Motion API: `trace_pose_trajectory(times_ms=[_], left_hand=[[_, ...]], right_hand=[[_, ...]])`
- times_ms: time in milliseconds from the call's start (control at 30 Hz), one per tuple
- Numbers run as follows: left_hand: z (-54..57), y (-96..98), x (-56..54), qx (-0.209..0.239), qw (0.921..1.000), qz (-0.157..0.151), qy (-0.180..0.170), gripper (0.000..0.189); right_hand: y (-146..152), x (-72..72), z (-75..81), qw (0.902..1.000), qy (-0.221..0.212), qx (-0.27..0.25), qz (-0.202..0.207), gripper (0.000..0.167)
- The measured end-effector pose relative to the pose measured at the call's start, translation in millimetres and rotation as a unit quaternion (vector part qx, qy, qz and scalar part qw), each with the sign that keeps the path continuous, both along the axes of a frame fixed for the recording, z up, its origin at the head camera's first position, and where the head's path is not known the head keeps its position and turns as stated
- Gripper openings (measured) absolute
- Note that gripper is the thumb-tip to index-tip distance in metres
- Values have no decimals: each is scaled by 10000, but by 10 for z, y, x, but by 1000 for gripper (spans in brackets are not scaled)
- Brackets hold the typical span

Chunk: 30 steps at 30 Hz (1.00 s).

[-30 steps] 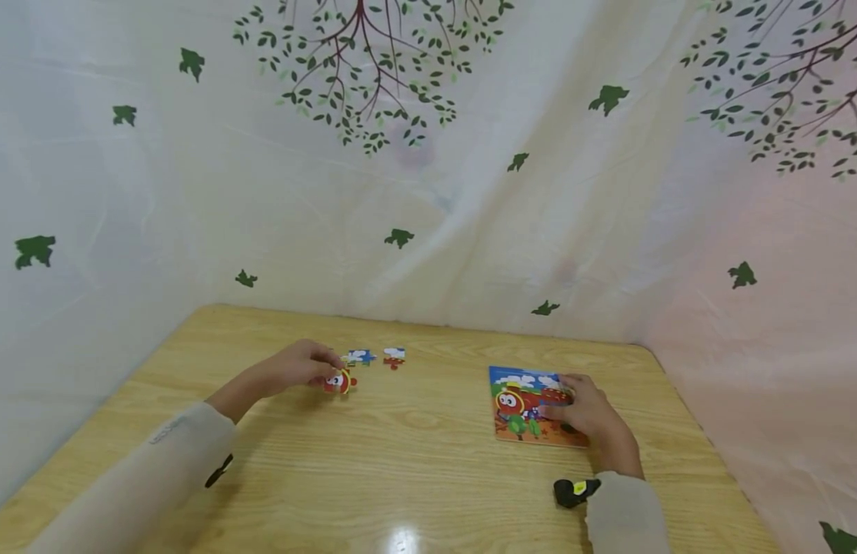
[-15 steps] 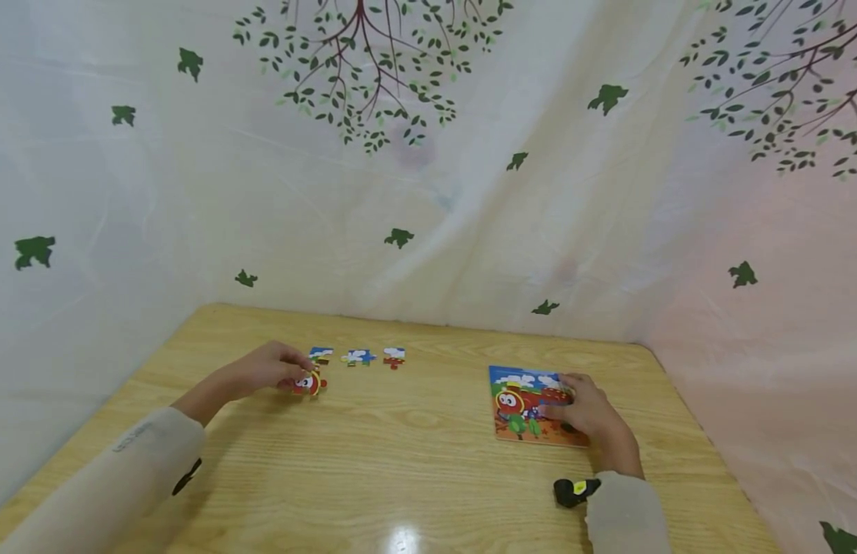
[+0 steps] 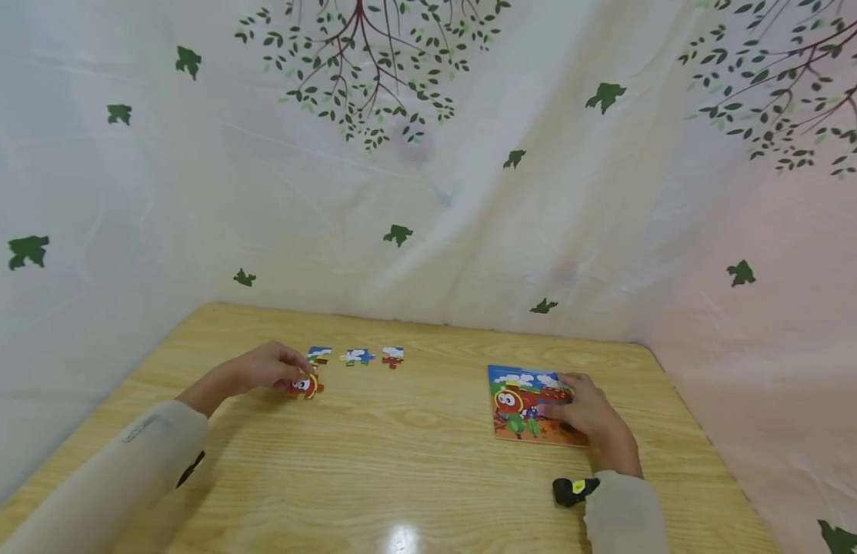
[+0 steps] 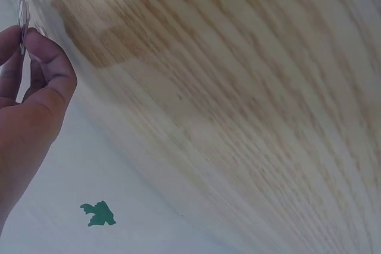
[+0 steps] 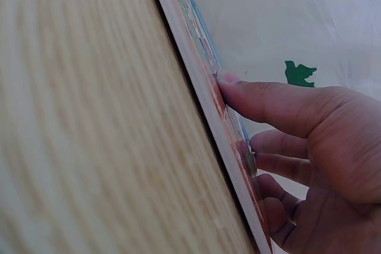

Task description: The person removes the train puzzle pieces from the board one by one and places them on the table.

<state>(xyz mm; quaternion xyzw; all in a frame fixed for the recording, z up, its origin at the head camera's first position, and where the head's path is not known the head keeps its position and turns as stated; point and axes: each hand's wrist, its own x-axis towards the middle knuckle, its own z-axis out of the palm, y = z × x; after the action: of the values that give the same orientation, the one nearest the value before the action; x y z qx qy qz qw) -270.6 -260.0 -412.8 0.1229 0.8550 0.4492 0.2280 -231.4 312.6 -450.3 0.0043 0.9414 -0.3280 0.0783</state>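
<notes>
My left hand (image 3: 265, 368) pinches a red jigsaw piece (image 3: 305, 387) with a cartoon face between thumb and fingers, close over the table at the left. In the left wrist view that piece is seen edge-on at the fingertips. Just beyond it lie three more jigsaw pieces in a row: a left one (image 3: 319, 355), a middle one (image 3: 358, 356) and a right one (image 3: 392, 357). My right hand (image 3: 595, 412) rests on the right part of a square picture puzzle board (image 3: 515, 431). Thumb and fingertips touch its face, spread apart, in the right wrist view.
The wooden table (image 3: 401, 462) runs back to a pale cloth (image 3: 331, 192) printed with branches and green leaves. A black strap with a yellow mark (image 3: 574, 491) sits at my right sleeve.
My left hand has moved left with the face piece, uncovering the left piece of the back row, and then stays nearly still. My right hand and the board keep their place.
</notes>
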Motion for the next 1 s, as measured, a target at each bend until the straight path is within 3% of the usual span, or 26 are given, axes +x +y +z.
trace_pose_trajectory(times_ms=[467,800,1000], left_hand=[[-33,22,-46,-358,9989,-179,226,20],[-15,41,-65,-899,9952,59,369,22],[27,80,-49,-1168,9912,1,618,18]], right_hand=[[-3,15,23,10000,59,-17,60,91],[-13,18,13,9997,17,-211,74,90],[-22,18,22,9999,2,-164,23,91]])
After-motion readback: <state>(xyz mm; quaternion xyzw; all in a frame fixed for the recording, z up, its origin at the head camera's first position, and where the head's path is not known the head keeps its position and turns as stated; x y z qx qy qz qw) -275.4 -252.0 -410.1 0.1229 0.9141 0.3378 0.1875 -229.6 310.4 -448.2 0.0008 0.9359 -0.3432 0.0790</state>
